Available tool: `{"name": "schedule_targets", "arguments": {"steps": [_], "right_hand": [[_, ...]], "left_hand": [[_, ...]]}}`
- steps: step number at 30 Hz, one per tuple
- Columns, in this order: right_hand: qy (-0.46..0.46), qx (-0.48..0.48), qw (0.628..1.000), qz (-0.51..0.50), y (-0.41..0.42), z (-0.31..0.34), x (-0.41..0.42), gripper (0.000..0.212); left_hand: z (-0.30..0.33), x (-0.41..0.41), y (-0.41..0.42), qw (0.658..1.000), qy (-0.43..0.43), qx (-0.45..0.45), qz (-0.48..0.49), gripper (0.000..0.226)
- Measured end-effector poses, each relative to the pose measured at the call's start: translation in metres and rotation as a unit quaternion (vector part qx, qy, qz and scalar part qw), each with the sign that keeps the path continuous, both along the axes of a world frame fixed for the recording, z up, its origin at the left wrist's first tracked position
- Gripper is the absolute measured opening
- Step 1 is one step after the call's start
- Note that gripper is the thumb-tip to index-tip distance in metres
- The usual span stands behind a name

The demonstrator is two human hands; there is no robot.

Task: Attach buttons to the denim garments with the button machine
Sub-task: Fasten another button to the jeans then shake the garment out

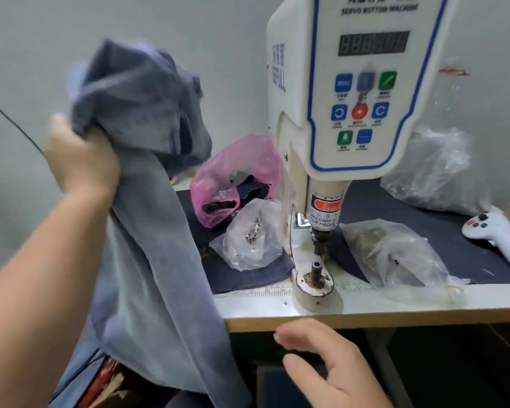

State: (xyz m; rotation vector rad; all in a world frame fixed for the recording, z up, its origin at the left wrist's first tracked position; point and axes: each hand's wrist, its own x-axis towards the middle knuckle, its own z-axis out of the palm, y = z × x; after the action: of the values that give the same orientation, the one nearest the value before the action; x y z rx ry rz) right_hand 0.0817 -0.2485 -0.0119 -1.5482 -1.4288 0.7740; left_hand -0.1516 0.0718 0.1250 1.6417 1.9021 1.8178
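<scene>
Left of machine (357, 113) marked "SERVO BUTTON MACHINE", left hand (83, 160) gripped raised denim (147, 201); right hand (324, 360) hung open, empty.

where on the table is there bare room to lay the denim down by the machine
Bare room is the pale front strip of the table, between its front edge and the dark cloth mat, left of the machine's lower die. Behind it is crowded: a clear bag of small metal parts and a pink bag. Right of the die, another clear bag overlaps the strip.
</scene>
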Motion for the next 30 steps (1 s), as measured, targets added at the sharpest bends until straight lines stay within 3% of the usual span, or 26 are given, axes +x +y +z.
{"name": "schedule_targets", "arguments": {"steps": [1, 4, 7, 9, 11, 12, 14, 16, 19, 22, 30], "right_hand": [[0.014, -0.035, 0.999, -0.014, -0.004, -0.003, 0.009, 0.023], [0.031, -0.08, 0.993, -0.08, -0.018, -0.013, 0.036, 0.031], [0.028, -0.083, 0.986, -0.14, -0.026, -0.016, 0.059, 0.028], [0.024, -0.063, 0.983, -0.172, -0.028, -0.015, 0.075, 0.03], [0.012, -0.028, 0.979, -0.203, -0.026, -0.009, 0.091, 0.035], [-0.009, -0.011, 0.977, -0.213, -0.024, -0.005, 0.1, 0.032], [-0.094, 0.001, 0.969, -0.227, -0.016, 0.0, 0.117, 0.026], [-0.184, -0.003, 0.954, -0.236, -0.005, 0.003, 0.132, 0.022], [-0.28, -0.035, 0.924, -0.258, 0.012, 0.001, 0.15, 0.022], [-0.334, -0.098, 0.897, -0.271, 0.022, -0.001, 0.165, 0.024], [-0.406, -0.136, 0.863, -0.269, 0.044, -0.01, 0.175, 0.024]], "left_hand": [[-0.017, 0.014, -0.013, 1.0, 0.0, -0.008, -0.01, 0.037], [-0.074, 0.023, -0.017, 0.965, 0.1, -0.231, -0.072, 0.032], [-0.093, 0.03, -0.013, 0.927, 0.115, -0.35, -0.069, 0.051], [-0.105, 0.046, -0.025, 0.932, 0.168, -0.321, -0.027, 0.066], [-0.103, 0.061, -0.041, 0.955, 0.232, -0.182, -0.028, 0.065], [-0.101, 0.069, -0.048, 0.958, 0.26, -0.104, -0.066, 0.057], [-0.105, 0.09, -0.066, 0.922, 0.327, -0.045, -0.203, 0.036], [-0.116, 0.113, -0.08, 0.86, 0.401, -0.093, -0.303, 0.03], [-0.127, 0.138, -0.076, 0.804, 0.479, -0.19, -0.298, 0.032], [-0.131, 0.145, -0.06, 0.788, 0.495, -0.27, -0.249, 0.03], [-0.131, 0.161, -0.054, 0.769, 0.537, -0.264, -0.227, 0.026]]}}
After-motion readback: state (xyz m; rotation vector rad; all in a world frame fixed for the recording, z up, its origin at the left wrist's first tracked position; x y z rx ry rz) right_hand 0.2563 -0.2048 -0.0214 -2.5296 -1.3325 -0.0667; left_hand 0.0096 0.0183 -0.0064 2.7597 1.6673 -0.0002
